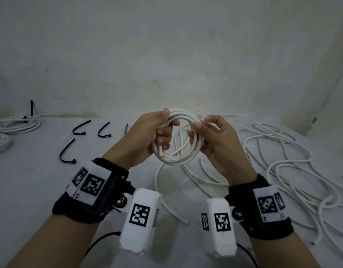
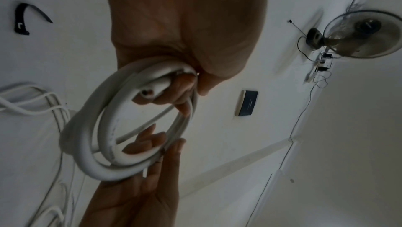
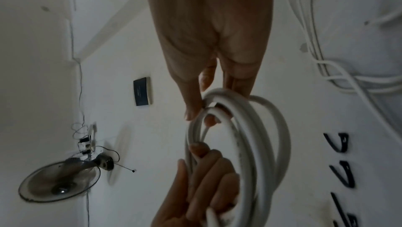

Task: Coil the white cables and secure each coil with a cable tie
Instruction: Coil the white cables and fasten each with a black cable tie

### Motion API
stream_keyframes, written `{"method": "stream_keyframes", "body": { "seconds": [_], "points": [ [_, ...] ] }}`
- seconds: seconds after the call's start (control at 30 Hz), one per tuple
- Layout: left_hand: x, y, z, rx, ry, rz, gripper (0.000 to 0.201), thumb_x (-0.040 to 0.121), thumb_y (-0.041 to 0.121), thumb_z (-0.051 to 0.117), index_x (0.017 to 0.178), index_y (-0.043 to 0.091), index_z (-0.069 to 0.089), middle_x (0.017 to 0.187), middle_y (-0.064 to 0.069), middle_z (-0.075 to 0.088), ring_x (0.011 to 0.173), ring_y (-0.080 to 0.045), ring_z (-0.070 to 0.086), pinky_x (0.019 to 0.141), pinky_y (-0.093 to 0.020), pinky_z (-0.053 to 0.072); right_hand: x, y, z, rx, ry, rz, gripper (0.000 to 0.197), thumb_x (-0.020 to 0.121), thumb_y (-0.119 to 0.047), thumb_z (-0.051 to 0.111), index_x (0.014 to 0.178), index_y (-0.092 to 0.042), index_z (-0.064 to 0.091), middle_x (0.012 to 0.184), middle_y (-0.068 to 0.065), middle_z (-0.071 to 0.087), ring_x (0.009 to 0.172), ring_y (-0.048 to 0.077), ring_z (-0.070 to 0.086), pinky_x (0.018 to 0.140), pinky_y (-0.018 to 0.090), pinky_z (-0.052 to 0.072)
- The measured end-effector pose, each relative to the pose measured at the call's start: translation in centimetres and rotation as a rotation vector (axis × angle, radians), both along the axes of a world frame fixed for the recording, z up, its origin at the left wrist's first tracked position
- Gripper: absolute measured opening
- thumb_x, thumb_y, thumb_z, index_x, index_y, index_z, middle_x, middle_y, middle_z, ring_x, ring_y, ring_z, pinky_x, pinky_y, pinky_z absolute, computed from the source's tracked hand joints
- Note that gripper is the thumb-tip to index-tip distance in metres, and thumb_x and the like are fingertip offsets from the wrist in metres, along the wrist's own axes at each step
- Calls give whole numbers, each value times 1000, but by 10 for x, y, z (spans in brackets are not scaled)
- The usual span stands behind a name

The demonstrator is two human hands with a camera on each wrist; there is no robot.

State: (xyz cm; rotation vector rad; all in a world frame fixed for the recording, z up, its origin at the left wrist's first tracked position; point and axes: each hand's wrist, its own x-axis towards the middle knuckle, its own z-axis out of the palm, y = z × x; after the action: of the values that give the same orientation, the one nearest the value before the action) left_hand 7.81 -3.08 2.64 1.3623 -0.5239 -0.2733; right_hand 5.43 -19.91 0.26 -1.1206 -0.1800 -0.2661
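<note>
Coil: white cable coil [image 1: 177, 136], several loops, held upright in the air above the table [image 1: 41, 190], between both hands, in front of the chest.
Left hand: left hand [image 1: 147, 136] curls round the coil's left side, thumb on top, fingers through the ring; likely the anchor that keeps the loops stacked.
Right hand: right hand [image 1: 215, 140] pinches the right side, thumb and fingertips on the strands, apparently bedding the last turn in.
Cable end: a cut end [image 2: 144, 93] shows at the left fingers, tucked inside the ring, so it seems trapped against springing out.
Loose cables: uncoiled white cable [image 1: 273, 161] sprawls on the table to the right and under the hands; whether any strand runs up into the coil, cannot tell.
Ties: black cable ties [image 1: 67, 151] lie open on the left, each apart, near the left hand, probably for a one-handed pickup.
Done coils: tied coils [image 1: 16, 122] sit at the far left, clear of the tangle.
Stage: this coil looks wound, not yet tied.
</note>
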Motion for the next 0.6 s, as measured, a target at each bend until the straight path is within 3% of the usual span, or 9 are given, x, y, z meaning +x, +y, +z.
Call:
{"method": "stream_keyframes", "body": {
  "seconds": [0.07,0.1,0.2,0.27,0.37,0.43,0.5,0.6],
  "points": [
    [0,2,1,-17,26,-57,38,102,30,29,85,7,54,53,8,28,42,-5,27,47,-18,31,0,-2,2,-13,48,63,42,69,-15,69,109,-10,57,85,9,65,62,14,64,58,24,53],
    [0,4,2,-25,42,-78,38,101,31,29,85,7,54,53,7,28,42,-5,27,47,-18,31,0,-3,2,-69,69,90,41,73,-19,70,112,-12,60,89,9,63,62,13,61,58,23,51],
    [1,7,2,-26,77,-100,38,100,32,30,85,8,55,54,7,27,41,-4,27,45,-18,33,-3,-7,3,-481,29,-8,15,85,-34,66,98,-27,70,94,0,67,70,8,55,63,22,42],
    [2,8,2,-19,76,-95,38,100,31,30,85,7,55,54,7,27,41,-5,27,46,-18,33,-3,-8,2,-588,-56,-77,16,88,-35,61,99,-27,69,87,-4,70,76,3,60,67,19,43],
    [2,5,1,-19,57,-65,39,101,31,29,86,7,55,54,7,28,42,-5,28,48,-18,34,-3,-1,-1,-413,-76,-40,19,91,-25,55,102,-14,66,73,0,67,73,12,67,69,29,52],
    [1,5,1,-10,45,-38,39,102,31,29,86,7,56,53,7,30,43,-6,29,48,-19,35,-4,7,-2,-249,-80,21,16,95,-16,50,101,-10,63,67,1,64,59,14,65,57,26,53],
    [2,6,2,12,23,-13,40,103,30,28,87,7,57,53,7,32,44,-6,32,49,-19,36,-4,11,-2,-173,-87,62,17,91,-19,51,101,-10,62,64,1,62,49,13,59,48,23,50],
    [1,7,3,44,5,11,40,103,29,28,87,8,58,54,6,34,46,-7,34,51,-20,37,-4,13,-2,-164,-97,70,26,83,-25,54,103,-10,62,66,0,62,46,12,57,45,22,48]
  ]
}}
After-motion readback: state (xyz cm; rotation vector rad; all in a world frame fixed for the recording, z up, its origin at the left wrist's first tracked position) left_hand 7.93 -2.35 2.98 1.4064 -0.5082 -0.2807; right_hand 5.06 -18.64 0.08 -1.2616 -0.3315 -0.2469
